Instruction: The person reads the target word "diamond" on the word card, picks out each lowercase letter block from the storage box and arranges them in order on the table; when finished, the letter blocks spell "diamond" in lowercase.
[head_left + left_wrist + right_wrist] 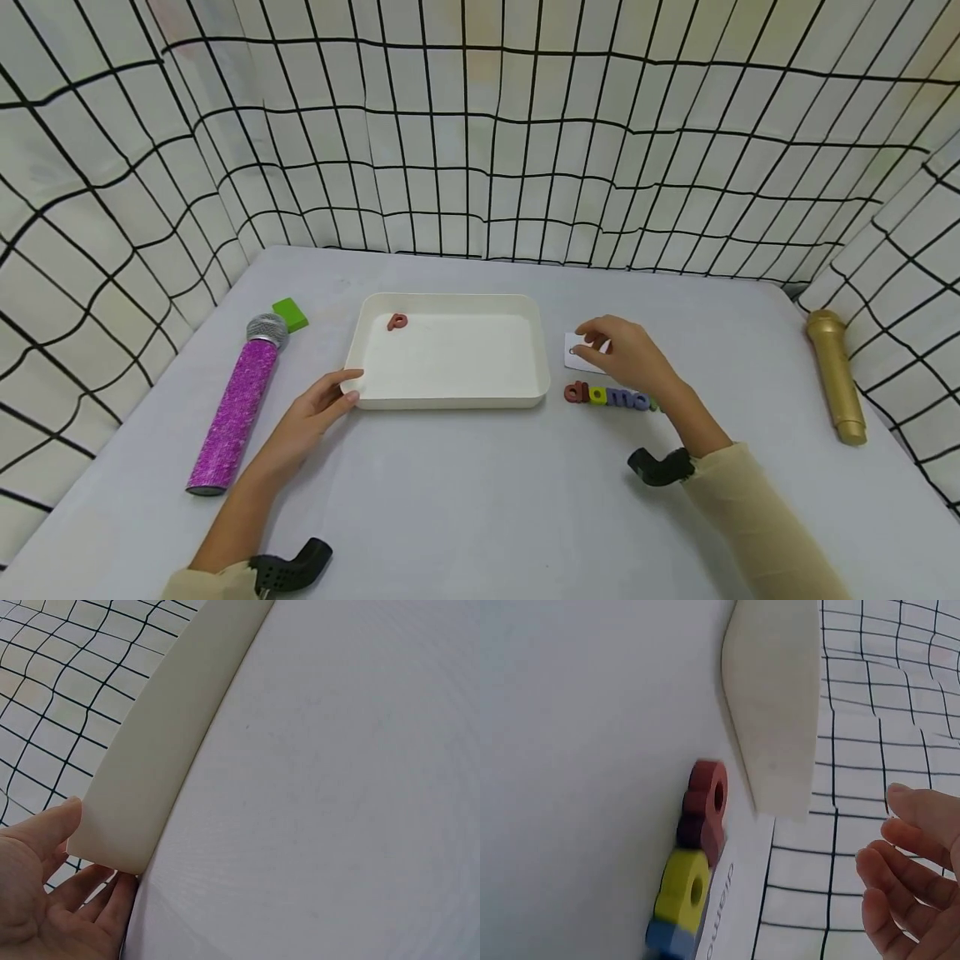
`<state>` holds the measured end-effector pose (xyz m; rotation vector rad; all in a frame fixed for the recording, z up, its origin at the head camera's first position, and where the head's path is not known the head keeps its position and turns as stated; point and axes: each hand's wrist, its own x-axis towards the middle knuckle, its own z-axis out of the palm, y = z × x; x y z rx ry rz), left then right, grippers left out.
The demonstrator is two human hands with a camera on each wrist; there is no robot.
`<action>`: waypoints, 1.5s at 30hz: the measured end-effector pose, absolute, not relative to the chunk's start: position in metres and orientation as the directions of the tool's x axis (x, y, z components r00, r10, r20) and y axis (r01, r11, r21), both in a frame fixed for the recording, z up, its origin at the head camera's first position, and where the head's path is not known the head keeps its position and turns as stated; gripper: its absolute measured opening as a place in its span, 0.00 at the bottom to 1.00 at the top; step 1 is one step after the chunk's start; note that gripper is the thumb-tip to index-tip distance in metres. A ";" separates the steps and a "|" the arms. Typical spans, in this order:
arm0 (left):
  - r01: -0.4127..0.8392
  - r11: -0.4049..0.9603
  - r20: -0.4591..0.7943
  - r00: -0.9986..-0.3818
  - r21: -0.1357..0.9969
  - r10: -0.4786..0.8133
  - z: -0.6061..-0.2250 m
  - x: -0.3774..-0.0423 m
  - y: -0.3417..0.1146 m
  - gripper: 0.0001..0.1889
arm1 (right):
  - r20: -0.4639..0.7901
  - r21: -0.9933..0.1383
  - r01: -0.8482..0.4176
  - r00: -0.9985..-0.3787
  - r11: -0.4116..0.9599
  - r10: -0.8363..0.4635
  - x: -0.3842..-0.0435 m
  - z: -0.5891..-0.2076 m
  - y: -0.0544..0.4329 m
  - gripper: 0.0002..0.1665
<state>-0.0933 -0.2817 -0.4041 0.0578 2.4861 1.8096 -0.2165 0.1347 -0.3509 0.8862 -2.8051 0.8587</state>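
A white rectangular tray (450, 403) lies on the table, with one reddish-brown letter piece (397, 321) inside at its far left. My left hand (318, 412) holds the tray's near left corner; in the left wrist view the thumb (56, 825) touches the upper rim and the other fingers are around the end. To the right of the tray, a row of coloured letter pieces (597, 395) in red, yellow and blue lies before a white printed card (576, 354). My right hand (626, 354) is over this card, fingers loosely bent and nothing held, partly covering it.
A purple glittery microphone (238, 408) lies at the left, beside a green block (290, 314). On the right edge stretches a gold cylindrical object (836, 379). Black netting (465, 115) over white walls encloses the table's back and sides.
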 end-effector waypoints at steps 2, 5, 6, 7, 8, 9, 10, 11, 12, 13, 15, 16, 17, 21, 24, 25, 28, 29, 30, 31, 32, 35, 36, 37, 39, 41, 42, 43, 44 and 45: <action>-0.005 0.300 -0.028 -0.997 0.954 0.071 -0.403 -0.093 -0.282 0.27 | 0.250 -0.500 -0.561 -0.823 0.660 -0.511 -0.218 -0.351 0.118 0.17; -0.004 0.290 -0.026 -0.997 0.957 0.070 -0.402 -0.093 -0.283 0.26 | 0.272 -0.514 -0.581 -0.808 0.631 -0.523 -0.221 -0.354 0.092 0.17; -0.003 0.290 -0.024 -0.997 0.957 0.069 -0.402 -0.093 -0.283 0.26 | 0.280 -0.519 -0.590 -0.801 0.619 -0.529 -0.223 -0.355 0.084 0.17; -0.001 0.289 -0.022 -0.997 0.957 0.070 -0.401 -0.093 -0.283 0.25 | 0.289 -0.525 -0.599 -0.793 0.604 -0.535 -0.224 -0.356 0.076 0.16; 0.001 0.288 -0.020 -0.997 0.958 0.070 -0.401 -0.093 -0.284 0.25 | 0.299 -0.530 -0.610 -0.784 0.588 -0.544 -0.225 -0.357 0.068 0.16; 0.001 0.287 -0.020 -0.997 0.958 0.070 -0.401 -0.093 -0.284 0.25 | 0.309 -0.534 -0.623 -0.773 0.572 -0.553 -0.227 -0.359 0.060 0.15; 0.000 0.285 -0.020 -0.997 0.958 0.069 -0.401 -0.092 -0.284 0.25 | 0.318 -0.536 -0.635 -0.762 0.557 -0.564 -0.228 -0.360 0.052 0.15; 0.000 0.286 -0.020 -0.998 0.958 0.066 -0.402 -0.092 -0.284 0.25 | 0.320 -0.541 -0.642 -0.755 0.544 -0.572 -0.229 -0.361 0.045 0.15; -0.001 0.285 -0.021 -0.998 0.958 0.065 -0.402 -0.092 -0.284 0.25 | 0.320 -0.547 -0.646 -0.749 0.532 -0.580 -0.230 -0.363 0.038 0.14; -0.002 0.280 -0.021 -0.998 0.960 0.065 -0.402 -0.092 -0.283 0.25 | 0.318 -0.551 -0.650 -0.743 0.523 -0.589 -0.231 -0.364 0.031 0.14; -0.006 0.276 -0.025 -0.997 0.961 0.066 -0.403 -0.091 -0.283 0.25 | 0.300 -0.560 -0.650 -0.737 0.513 -0.606 -0.233 -0.367 0.018 0.14; -0.007 0.275 -0.026 -0.997 0.961 0.068 -0.404 -0.091 -0.282 0.25 | 0.285 -0.567 -0.643 -0.739 0.515 -0.610 -0.234 -0.369 0.013 0.14; -0.006 0.277 -0.027 -0.997 0.961 0.070 -0.404 -0.092 -0.282 0.25 | 0.271 -0.572 -0.638 -0.741 0.516 -0.615 -0.235 -0.370 0.007 0.14; -0.011 0.280 -0.030 -0.998 0.960 0.063 -0.404 -0.091 -0.282 0.25 | 0.218 -0.589 -0.630 -0.727 0.507 -0.651 -0.239 -0.372 -0.018 0.14; -0.012 0.279 -0.029 -0.998 0.960 0.060 -0.404 -0.091 -0.282 0.25 | 0.172 -0.601 -0.623 -0.712 0.500 -0.681 -0.241 -0.372 -0.036 0.15; -0.009 0.280 -0.027 -0.998 0.960 0.061 -0.404 -0.091 -0.283 0.25 | 0.156 -0.607 -0.619 -0.708 0.499 -0.688 -0.241 -0.372 -0.042 0.15; -0.006 0.283 -0.025 -0.998 0.959 0.063 -0.404 -0.091 -0.282 0.25 | 0.117 -0.611 -0.613 -0.696 0.501 -0.708 -0.243 -0.372 -0.058 0.17; -0.003 0.284 -0.022 -0.998 0.959 0.063 -0.405 -0.091 -0.282 0.25 | 0.107 -0.611 -0.611 -0.694 0.504 -0.712 -0.243 -0.373 -0.063 0.17; -0.001 0.284 -0.020 -0.998 0.959 0.064 -0.406 -0.091 -0.282 0.25 | 0.097 -0.613 -0.607 -0.693 0.505 -0.715 -0.244 -0.374 -0.067 0.17; 0.001 0.283 -0.018 -0.998 0.959 0.063 -0.406 -0.091 -0.282 0.25 | 0.089 -0.615 -0.605 -0.690 0.506 -0.718 -0.245 -0.375 -0.072 0.18; 0.002 0.281 -0.016 -0.998 0.960 0.064 -0.407 -0.091 -0.282 0.25 | 0.080 -0.616 -0.601 -0.691 0.509 -0.719 -0.246 -0.377 -0.076 0.18; 0.006 0.283 -0.014 -0.998 0.959 0.067 -0.409 -0.091 -0.282 0.24 | 0.049 -0.630 -0.575 -0.700 0.522 -0.712 -0.249 -0.383 -0.088 0.20; 0.005 0.284 -0.015 -0.997 0.959 0.070 -0.409 -0.090 -0.282 0.24 | 0.038 -0.636 -0.566 -0.702 0.525 -0.711 -0.251 -0.385 -0.091 0.19; 0.006 0.286 -0.015 -0.997 0.958 0.071 -0.410 -0.090 -0.282 0.24 | 0.028 -0.639 -0.559 -0.704 0.529 -0.710 -0.252 -0.387 -0.093 0.19; 0.006 0.294 -0.016 -0.997 0.956 0.070 -0.409 -0.090 -0.282 0.24 | 0.012 -0.642 -0.548 -0.707 0.537 -0.707 -0.255 -0.389 -0.098 0.19; 0.016 0.294 -0.005 -0.997 0.956 0.071 -0.409 -0.091 -0.282 0.24 | 0.015 -0.642 -0.551 -0.705 0.534 -0.709 -0.258 -0.390 -0.103 0.20; 0.020 0.294 -0.001 -0.998 0.956 0.070 -0.408 -0.091 -0.282 0.24 | 0.021 -0.641 -0.555 -0.703 0.530 -0.710 -0.259 -0.390 -0.105 0.20; 0.025 0.295 0.005 -0.998 0.955 0.069 -0.408 -0.092 -0.283 0.24 | 0.029 -0.635 -0.562 -0.703 0.530 -0.711 -0.261 -0.390 -0.107 0.22; 0.029 0.292 0.009 -0.998 0.956 0.069 -0.408 -0.092 -0.283 0.24 | 0.038 -0.626 -0.572 -0.701 0.530 -0.712 -0.262 -0.390 -0.109 0.23; 0.035 0.290 0.015 -0.997 0.956 0.069 -0.407 -0.092 -0.283 0.24 | 0.047 -0.614 -0.584 -0.699 0.531 -0.714 -0.264 -0.390 -0.111 0.24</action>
